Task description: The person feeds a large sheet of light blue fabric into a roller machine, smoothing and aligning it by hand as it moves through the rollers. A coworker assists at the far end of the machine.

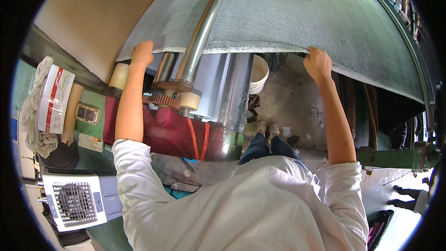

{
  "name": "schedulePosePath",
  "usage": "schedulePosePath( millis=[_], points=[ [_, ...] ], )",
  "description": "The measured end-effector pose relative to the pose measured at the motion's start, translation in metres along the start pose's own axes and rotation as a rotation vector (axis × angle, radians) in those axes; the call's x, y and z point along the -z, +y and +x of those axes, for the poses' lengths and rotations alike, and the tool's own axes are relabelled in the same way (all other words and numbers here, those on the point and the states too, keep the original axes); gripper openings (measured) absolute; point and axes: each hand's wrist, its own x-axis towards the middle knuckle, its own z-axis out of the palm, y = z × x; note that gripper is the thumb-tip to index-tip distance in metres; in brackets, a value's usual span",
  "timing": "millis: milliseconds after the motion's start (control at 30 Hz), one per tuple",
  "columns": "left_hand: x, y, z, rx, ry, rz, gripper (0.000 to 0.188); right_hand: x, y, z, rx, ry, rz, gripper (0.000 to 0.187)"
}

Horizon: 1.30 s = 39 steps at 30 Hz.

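Grey fabric sheet (288,14), upper part of the frame — its pale edge held in the curled fingers of the left hand (142,55) and right hand (318,64). A polished metal roller (200,35) slants between them, upper centre.

1. A loose white shirt (269,204), plain and creased, falls in soft folds across the worker's front.
2. The left sleeve (137,172), in the same white cloth, ends in a bunched, rumpled edge near the elbow.
3. The right sleeve (343,188) matches it, wrinkled and equally short of the wrist.
4. Dark blue trousers (256,148), slim in the leg, show past the shirt's hem.
5. Pale shoes (261,126) complete the outfit, their details too small to make out.
6. The left hand (142,55) and right hand (318,63) are bare.
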Motion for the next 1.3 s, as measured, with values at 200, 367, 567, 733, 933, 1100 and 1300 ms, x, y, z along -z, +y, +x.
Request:
schedulePosePath(
  millis=[200,367,567,733,933,1100,1300],
  points=[
    [-0.002,0.007,0.001,-0.042,0.146,-0.024,0.02,-0.007,-0.017,0.006,0.085,0.063,0.02,0.013],
    [0.011,0.022,0.003,-0.154,0.177,-0.172,0.021,-0.021,-0.033,-0.007,0.061,-0.014,0.006,0.011],
    [-0.002,0.003,0.001,-0.036,0.004,-0.077,0.023,-0.026,-0.054,-0.004,0.103,-0.038,0.023,0.011],
    [-0.001,-0.001,0.0,0.077,0.019,0.0,0.023,-0.03,-0.07,-0.003,0.132,-0.052,0.058,0.012],
    [0.025,0.035,-0.004,-0.127,0.236,-0.096,0.02,-0.038,-0.09,-0.004,0.157,-0.068,0.061,0.011],
    [0.03,0.036,-0.005,-0.202,0.203,-0.204,0.021,-0.043,-0.107,-0.003,0.209,-0.057,0.102,0.01],
    [0.013,0.015,-0.001,-0.08,0.045,-0.117,0.018,-0.048,-0.127,0.0,0.272,-0.116,0.073,0.01]
  ],
)
